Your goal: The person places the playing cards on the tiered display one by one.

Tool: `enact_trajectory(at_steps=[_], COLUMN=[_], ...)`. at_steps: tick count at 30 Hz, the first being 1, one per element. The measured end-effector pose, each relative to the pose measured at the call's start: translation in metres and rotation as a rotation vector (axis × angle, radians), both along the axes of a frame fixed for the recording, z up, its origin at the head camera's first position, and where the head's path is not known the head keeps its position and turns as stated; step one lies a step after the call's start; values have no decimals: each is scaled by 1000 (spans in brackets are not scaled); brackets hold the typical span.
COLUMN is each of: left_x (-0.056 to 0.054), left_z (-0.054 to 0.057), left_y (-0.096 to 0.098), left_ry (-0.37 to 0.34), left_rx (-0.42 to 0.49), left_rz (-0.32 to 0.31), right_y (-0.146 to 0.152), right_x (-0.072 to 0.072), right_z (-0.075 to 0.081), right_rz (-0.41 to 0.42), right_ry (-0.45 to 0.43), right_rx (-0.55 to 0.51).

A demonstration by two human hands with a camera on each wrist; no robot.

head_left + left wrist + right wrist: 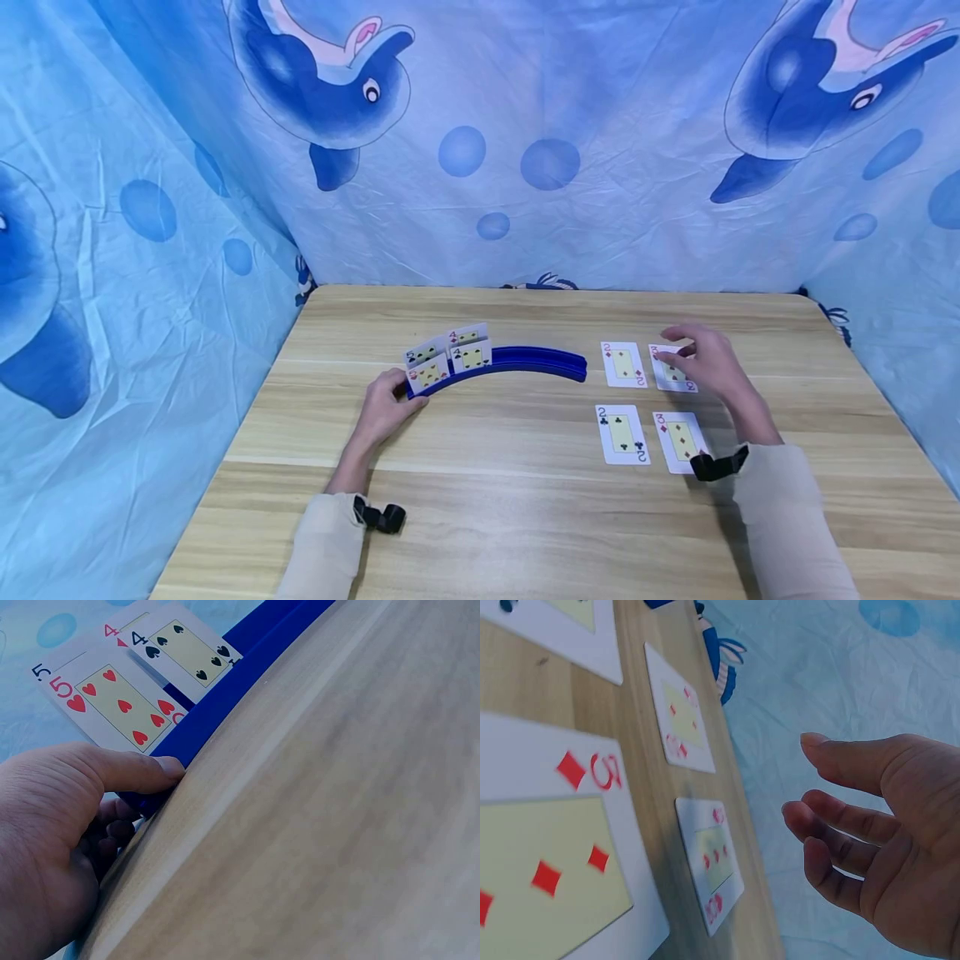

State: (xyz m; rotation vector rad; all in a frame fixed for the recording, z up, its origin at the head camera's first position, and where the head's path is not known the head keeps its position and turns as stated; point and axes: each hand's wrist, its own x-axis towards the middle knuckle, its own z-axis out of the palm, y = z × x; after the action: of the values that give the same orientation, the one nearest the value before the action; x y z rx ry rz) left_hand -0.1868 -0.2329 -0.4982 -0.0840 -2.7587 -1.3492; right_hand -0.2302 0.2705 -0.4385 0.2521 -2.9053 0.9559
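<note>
My left hand (386, 408) grips the left end of a curved blue card holder (534, 360), the thumb along its front, the other fingers partly hidden behind. Four of spades (472, 357) and five of hearts (112, 705) stand in the holder's front row. Behind them, partly covered, are a red four (468, 335) and a black five (422, 352). Over a three of hearts (675, 380) hovers my right hand (705, 360), fingers loosely bent and nothing between them. The right wrist view shows a gap between thumb and fingers.
Face up on the wooden table (510, 500) lie a two of diamonds (624, 365), a two of clubs (622, 435) and a three of diamonds (678, 442), right of the holder. A blue dolphin-print curtain (525, 225) hangs behind the table and along both sides.
</note>
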Motion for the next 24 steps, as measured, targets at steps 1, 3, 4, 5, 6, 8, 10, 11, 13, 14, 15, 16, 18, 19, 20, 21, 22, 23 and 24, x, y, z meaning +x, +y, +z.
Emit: enact_trajectory(at_steps=[1,3,4,5,6,8,10,11,13,14,15,16,18,19,20,21,22,23,24], left_x=[0,1,1,1,1,0,-1,-1,-2,-2,-2,-2,-2,-2,-2,-2,-2,-1,-1], left_z=[0,0,0,0,0,0,1,1,1,1,1,1,0,0,0,0,-1,-1,-1], left_y=[0,1,1,1,1,1,1,1,1,1,1,1,0,0,0,0,0,0,0], left_ry=[-3,-12,-15,-17,-18,-18,-14,-13,-9,-8,-8,-9,-11,-14,-17,-21,-24,-26,-29], left_rx=[3,8,7,4,4,2,1,0,-3,-5,-6,-6,-6,-5,-1,1,1,4,10], left_rz=[0,3,3,4,6,7,7,7,6,7,7,7,8,10,11,13,14,15,16], right_y=[2,5,6,8,9,12,15,17,19,20,21,22,23,23,24,24,24,25,26], right_x=[0,0,1,1,1,0,0,-1,-1,-2,-2,-2,-2,-2,-2,-2,-2,-2,-2], right_z=[-1,-5,-7,-8,-10,-14,-17,-19,-22,-23,-24,-24,-26,-27,-27,-28,-29,-30,-32], right_rz=[-1,-9,-13,-15,-16,-19,-15,-11,-6,-4,-2,-1,1,4,8,12,15,19,20], right_ry=[-14,-41,-55,-65,-71,-87,-104,-109,-119,-124,-126,-128,-129,-128,-127,-124,-123,-121,-121], right_rx=[1,4,7,12,15,29,43,48,59,65,67,71,79,85,89,92,95,99,101])
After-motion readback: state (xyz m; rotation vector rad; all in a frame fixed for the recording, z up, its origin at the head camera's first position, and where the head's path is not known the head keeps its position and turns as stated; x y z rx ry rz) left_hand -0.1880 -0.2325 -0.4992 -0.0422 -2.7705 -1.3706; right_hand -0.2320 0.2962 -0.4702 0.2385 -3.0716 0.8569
